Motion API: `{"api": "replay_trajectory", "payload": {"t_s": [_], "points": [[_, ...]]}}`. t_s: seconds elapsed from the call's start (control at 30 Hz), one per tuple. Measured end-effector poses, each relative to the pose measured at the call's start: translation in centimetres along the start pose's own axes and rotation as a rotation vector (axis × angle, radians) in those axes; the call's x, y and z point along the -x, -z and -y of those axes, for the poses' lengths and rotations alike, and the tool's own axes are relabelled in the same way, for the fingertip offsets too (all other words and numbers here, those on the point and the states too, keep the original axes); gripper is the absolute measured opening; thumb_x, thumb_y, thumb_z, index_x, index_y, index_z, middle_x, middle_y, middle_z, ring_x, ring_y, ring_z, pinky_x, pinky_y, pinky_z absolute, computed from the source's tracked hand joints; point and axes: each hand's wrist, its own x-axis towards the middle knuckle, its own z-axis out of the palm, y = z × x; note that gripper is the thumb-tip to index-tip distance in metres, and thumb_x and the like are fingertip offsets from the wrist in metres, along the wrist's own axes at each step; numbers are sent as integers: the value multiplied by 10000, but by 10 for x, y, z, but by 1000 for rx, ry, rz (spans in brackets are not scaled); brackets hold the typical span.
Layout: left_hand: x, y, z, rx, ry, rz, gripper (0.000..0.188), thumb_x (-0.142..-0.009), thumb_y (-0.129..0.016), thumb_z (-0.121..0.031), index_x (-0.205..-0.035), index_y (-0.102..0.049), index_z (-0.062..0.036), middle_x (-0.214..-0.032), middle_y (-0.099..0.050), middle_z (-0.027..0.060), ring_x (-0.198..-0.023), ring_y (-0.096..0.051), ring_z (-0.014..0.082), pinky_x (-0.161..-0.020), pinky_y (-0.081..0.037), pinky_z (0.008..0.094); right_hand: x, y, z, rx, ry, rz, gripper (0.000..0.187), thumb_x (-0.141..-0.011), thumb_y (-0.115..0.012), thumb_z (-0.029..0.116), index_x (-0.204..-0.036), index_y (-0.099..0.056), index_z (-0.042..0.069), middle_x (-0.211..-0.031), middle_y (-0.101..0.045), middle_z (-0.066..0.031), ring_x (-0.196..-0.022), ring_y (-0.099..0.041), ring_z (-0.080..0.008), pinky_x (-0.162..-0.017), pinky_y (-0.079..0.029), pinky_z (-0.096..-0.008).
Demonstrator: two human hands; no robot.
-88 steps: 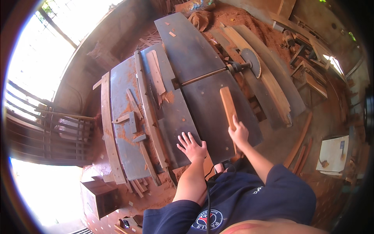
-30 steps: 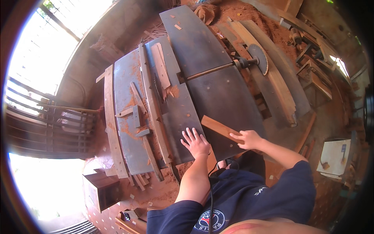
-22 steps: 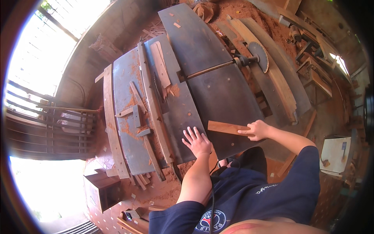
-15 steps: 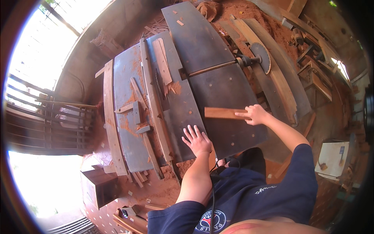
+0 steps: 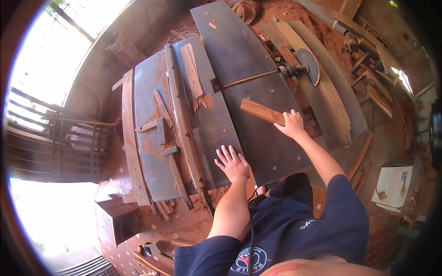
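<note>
My right hand [image 5: 293,124] grips the near right end of a short brown wooden board [image 5: 260,111]. The board slants up to the left over the dark metal machine table [image 5: 262,156], short of the slot that holds a long cutter shaft [image 5: 251,80]. Fingers spread, my left hand [image 5: 234,164] rests flat on the table's near left part, with nothing in it. Farther left, a hammer [image 5: 174,170] lies beside a wooden fence bar [image 5: 177,110]. Whether the board touches the table I cannot tell.
A round saw blade [image 5: 307,67] sits at the shaft's right end, beside long planks [image 5: 338,108]. Wood scraps [image 5: 192,69], a square [image 5: 160,131] and sawdust lie on the left tabletop. A wooden box [image 5: 117,218] stands at lower left, a white box [image 5: 392,186] at right.
My right hand has moved up and slightly left, and the board has swung so its far end points up-left toward the shaft. My left hand stays nearly in place.
</note>
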Motion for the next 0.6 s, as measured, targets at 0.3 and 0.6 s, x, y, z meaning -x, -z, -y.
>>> {"api": "replay_trajectory", "payload": {"t_s": [0.3,0.6], "points": [[0,-2,-1,-6,-5,15,561,-997,-478,-305,-1513,-442,-88,-1659,-296,140,-1565,-174,353,-1228,-97,613,16,-6,-3,-178,132,-82,500,-730,-833,439,-932,-592,51,-934,-641,-114,-988,-562,-322,-892,-466,-456],[-1,1,-1,-9,6,46,565,-998,-471,-306,-1517,-437,-86,-1668,-278,137,-1569,-156,352,-1230,-83,611,122,25,-5,-226,283,99,507,-684,-861,425,-864,-563,56,-917,-588,-107,-932,-543,-316,-827,-468,-446]]}}
